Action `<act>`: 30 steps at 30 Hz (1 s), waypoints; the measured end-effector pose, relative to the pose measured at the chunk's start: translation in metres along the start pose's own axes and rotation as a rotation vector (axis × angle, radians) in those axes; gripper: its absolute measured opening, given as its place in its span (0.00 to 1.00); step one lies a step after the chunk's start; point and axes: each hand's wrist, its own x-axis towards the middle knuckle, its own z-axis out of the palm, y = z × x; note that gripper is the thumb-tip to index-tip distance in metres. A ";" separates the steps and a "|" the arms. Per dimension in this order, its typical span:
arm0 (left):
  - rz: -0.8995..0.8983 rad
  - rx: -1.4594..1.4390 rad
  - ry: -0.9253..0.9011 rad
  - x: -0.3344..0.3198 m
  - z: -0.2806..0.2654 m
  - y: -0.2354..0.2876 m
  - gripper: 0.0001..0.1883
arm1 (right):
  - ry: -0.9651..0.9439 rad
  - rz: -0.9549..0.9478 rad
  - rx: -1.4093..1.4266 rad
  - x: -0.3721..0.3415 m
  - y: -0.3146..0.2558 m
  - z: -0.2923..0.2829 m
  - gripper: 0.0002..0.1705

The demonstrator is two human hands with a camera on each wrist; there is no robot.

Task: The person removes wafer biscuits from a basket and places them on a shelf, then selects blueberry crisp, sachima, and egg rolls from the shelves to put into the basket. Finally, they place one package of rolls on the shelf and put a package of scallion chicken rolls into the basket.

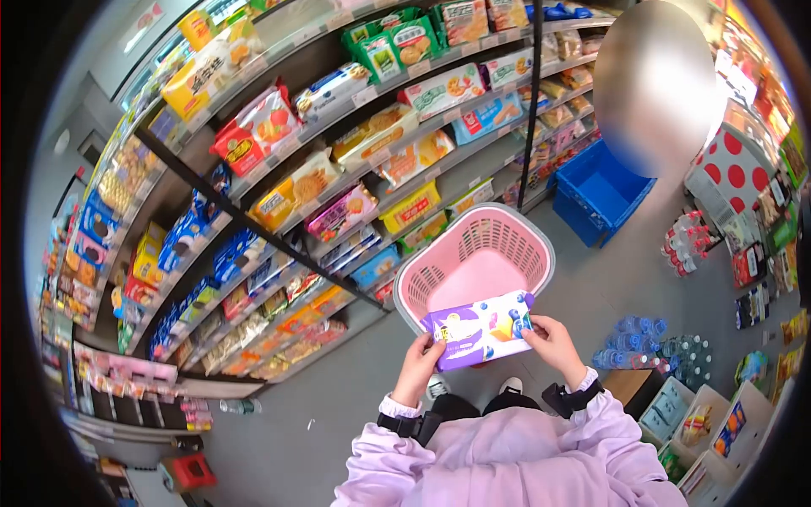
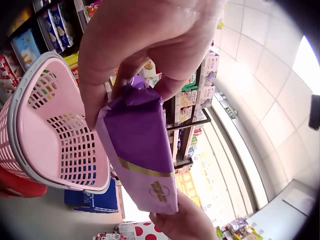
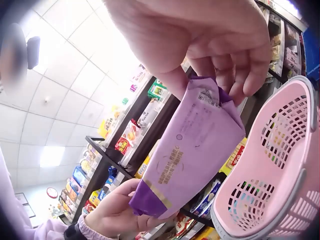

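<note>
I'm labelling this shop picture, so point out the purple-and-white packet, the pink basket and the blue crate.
purple-and-white packet [image 1: 475, 331], head view, middle of its printed front
pink basket [image 1: 483, 272], head view, bare inside bottom
blue crate [image 1: 579, 216], head view, outer side wall

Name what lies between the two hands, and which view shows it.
A packet lies between left hand and right hand, pinched at both ends, as the head view shows.
</note>
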 end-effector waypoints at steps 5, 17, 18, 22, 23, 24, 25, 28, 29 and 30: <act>0.018 0.080 0.073 -0.014 -0.006 0.001 0.17 | -0.136 0.020 0.033 0.008 0.015 0.003 0.20; 0.221 0.140 0.146 0.008 -0.033 0.006 0.20 | -0.070 -0.070 -0.045 0.022 0.007 0.035 0.21; 0.197 0.125 0.152 0.007 -0.035 0.008 0.21 | -0.069 -0.068 -0.062 0.025 0.005 0.038 0.21; 0.139 0.115 0.126 0.010 -0.044 0.018 0.23 | -0.089 -0.063 -0.087 0.035 0.004 0.043 0.21; 0.138 0.118 0.123 0.012 -0.046 0.016 0.24 | -0.076 -0.050 -0.109 0.038 0.001 0.044 0.21; 0.137 0.121 0.121 0.015 -0.045 0.015 0.24 | -0.072 -0.041 -0.132 0.043 0.008 0.043 0.21; 0.134 0.112 0.105 0.018 -0.044 0.018 0.24 | -0.087 -0.029 -0.124 0.050 0.011 0.041 0.22; 0.156 0.057 0.117 0.038 -0.039 0.014 0.24 | -0.116 -0.016 -0.055 0.071 0.012 0.036 0.22; 0.179 0.062 0.125 0.048 -0.037 0.012 0.24 | -0.124 -0.017 -0.024 0.081 0.010 0.033 0.22; 0.184 0.069 0.139 0.059 -0.031 0.016 0.24 | -0.129 -0.022 -0.021 0.092 0.007 0.028 0.22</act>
